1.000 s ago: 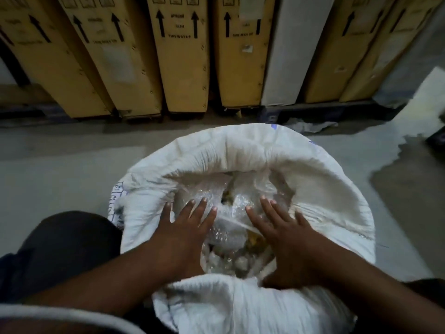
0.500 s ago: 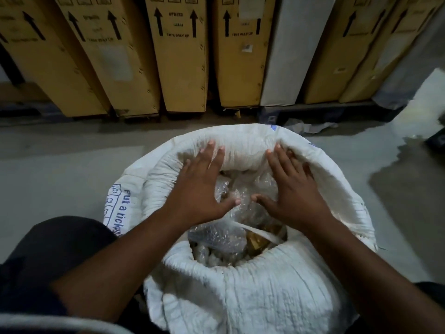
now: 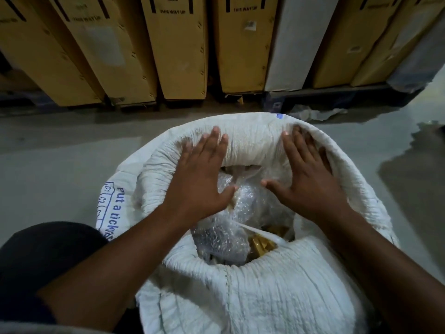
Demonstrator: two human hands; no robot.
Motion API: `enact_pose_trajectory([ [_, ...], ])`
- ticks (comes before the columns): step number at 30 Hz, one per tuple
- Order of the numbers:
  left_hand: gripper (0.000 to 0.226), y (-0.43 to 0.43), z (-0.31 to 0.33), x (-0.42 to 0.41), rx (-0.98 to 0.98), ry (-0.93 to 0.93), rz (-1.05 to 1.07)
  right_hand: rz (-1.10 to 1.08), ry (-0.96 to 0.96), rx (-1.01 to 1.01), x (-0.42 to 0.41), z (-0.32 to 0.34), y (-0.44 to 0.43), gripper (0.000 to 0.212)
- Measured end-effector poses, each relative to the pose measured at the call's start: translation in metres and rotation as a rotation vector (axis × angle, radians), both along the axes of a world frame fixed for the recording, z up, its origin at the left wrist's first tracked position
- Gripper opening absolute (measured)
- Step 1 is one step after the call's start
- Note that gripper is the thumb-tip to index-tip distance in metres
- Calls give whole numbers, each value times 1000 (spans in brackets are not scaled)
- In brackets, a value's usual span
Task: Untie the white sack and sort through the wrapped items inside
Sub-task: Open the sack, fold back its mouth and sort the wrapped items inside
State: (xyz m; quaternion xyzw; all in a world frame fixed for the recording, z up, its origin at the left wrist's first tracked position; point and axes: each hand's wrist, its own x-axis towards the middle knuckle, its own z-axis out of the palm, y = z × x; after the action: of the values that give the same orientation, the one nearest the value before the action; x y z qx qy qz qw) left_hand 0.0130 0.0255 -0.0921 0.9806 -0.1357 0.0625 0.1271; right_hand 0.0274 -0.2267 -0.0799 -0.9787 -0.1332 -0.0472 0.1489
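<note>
The white woven sack (image 3: pixel 277 292) stands on the floor in front of me, its mouth open and its top rolled down into a thick rim. Inside lie bubble-wrapped items (image 3: pixel 250 201) and something yellow-brown (image 3: pixel 261 244) under clear plastic. My left hand (image 3: pixel 199 179) lies flat, fingers spread, against the far left inside of the rim. My right hand (image 3: pixel 310 182) lies flat the same way on the far right inside of the rim. Neither hand grips anything.
Tall cardboard cartons (image 3: pixel 178 47) marked "this way up" lean in a row along the back, with a white panel (image 3: pixel 293 42) among them. Grey concrete floor (image 3: pixel 60 165) lies to the left; a dark wet patch (image 3: pixel 414 189) lies at right. My dark-clad knee (image 3: pixel 38 256) sits beside the sack.
Both hands have moved from the wrapped items in the middle of the sack up to its far rim and apart. The rolled rim sits wider open at the back.
</note>
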Motion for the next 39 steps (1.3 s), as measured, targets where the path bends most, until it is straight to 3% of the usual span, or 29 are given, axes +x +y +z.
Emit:
enact_pose_trajectory([
  [5, 91, -20, 10, -20, -111, 6, -143, 79, -20, -7, -21, 4, 18, 98],
  [9, 76, -21, 8, -25, -147, 12, -129, 102, -55, 29, -27, 4, 21, 65],
  [11, 68, -17, 6, -21, -126, 4, -80, 111, -28, 50, -25, 1, 19, 60],
  [13, 70, -9, 3, -13, -131, 22, -32, 95, -14, 24, -20, -4, 14, 68],
  [17, 99, 9, -2, 5, -82, 102, 11, 30, 107, -86, -7, -16, -4, 102],
  [19, 109, 12, -2, 11, -58, 98, 25, 24, 138, -116, -4, -18, -10, 109],
  [28, 127, 5, -13, -1, 98, 169, -32, 86, 186, -158, -19, -9, 10, 117],
  [34, 124, -11, -27, -20, 129, 271, -136, 126, 204, -180, -32, -9, 23, 116],
  [39, 123, -13, -23, -22, 143, 244, -158, 135, 194, -212, -34, -10, 23, 116],
])
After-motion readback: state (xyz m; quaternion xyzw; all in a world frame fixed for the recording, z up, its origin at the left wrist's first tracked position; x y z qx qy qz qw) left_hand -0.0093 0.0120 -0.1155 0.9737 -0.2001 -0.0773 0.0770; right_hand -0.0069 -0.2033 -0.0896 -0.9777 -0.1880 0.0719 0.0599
